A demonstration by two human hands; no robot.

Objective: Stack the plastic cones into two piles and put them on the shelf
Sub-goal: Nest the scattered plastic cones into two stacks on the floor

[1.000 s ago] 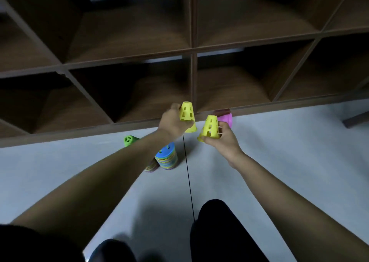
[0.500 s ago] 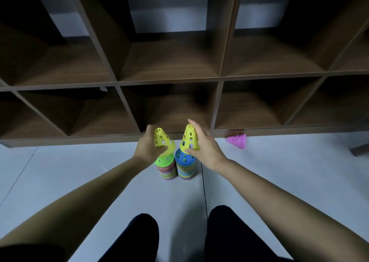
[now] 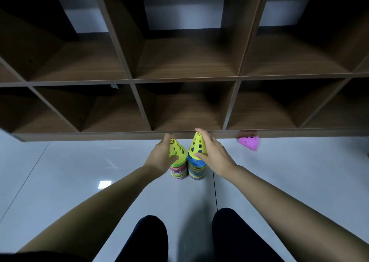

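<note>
Two yellow cones with holes, one in each hand, right over two piles on the floor. Left yellow cone (image 3: 177, 149) tipped to the side, wide end down on the green cone (image 3: 177, 164) that tops the left pile (image 3: 178, 173). Pinched by the left hand (image 3: 159, 158), fingers curled behind it, thumb at the rim. Right yellow cone (image 3: 197, 145) nearly straight up, wide end over the blue cone (image 3: 196, 161) on top of the right pile (image 3: 196, 172). Held by the right hand (image 3: 214, 155), fingers bent round the far side, thumb pressing near the rim. Hard to tell if pushed all the way down. A second ago held up in front of the shelf (image 3: 185, 135), away from the piles; half a second ago already over them, now a little lower. Piles touching side by side, thin stripes of many colours, too thin to count. Pink cone (image 3: 248, 142) lying on its side on the floor (image 3: 79, 172) by the foot of the shelf, same as half a second ago. Shelf boxes brown inside, back corners too dark to see into. Part of the left pile hidden behind the left hand. Two dark legs (image 3: 147, 239) at the bottom, cut off by the edge.
</note>
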